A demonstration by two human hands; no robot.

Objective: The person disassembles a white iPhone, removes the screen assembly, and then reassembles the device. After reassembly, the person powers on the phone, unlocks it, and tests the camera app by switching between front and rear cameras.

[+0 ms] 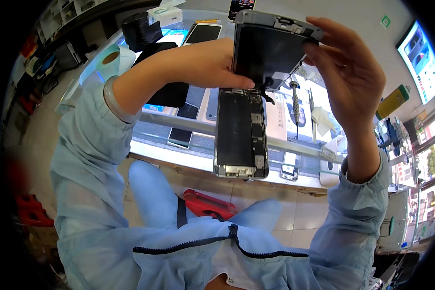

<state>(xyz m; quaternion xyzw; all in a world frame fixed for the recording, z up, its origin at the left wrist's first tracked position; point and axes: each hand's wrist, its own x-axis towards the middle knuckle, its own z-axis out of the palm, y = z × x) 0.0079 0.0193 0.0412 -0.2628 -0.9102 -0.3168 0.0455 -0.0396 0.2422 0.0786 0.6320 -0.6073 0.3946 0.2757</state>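
Observation:
An opened smartphone is held up over the glass counter, its two halves meeting at one end. The screen assembly (pixel 266 50) tilts upward with its inner side showing. The phone body (pixel 237 130) extends toward me, its long black battery exposed. My left hand (pixel 220 63) is closed on the phone at the joint, thumb pressed near the body's upper edge, its other fingers hidden behind the screen part. With fingers and thumb, my right hand (pixel 348 65) grips the screen assembly's upper right corner. A screwdriver (pixel 296 99) shows just right of the joint.
On the glass counter (pixel 198 128) lie a white-framed phone (pixel 204 34), a black roll (pixel 136 30), a tape roll (pixel 111 58) and a tissue box (pixel 166 14). Phones and boxes show around and below the glass. A red case (pixel 210 204) is beneath, near my legs.

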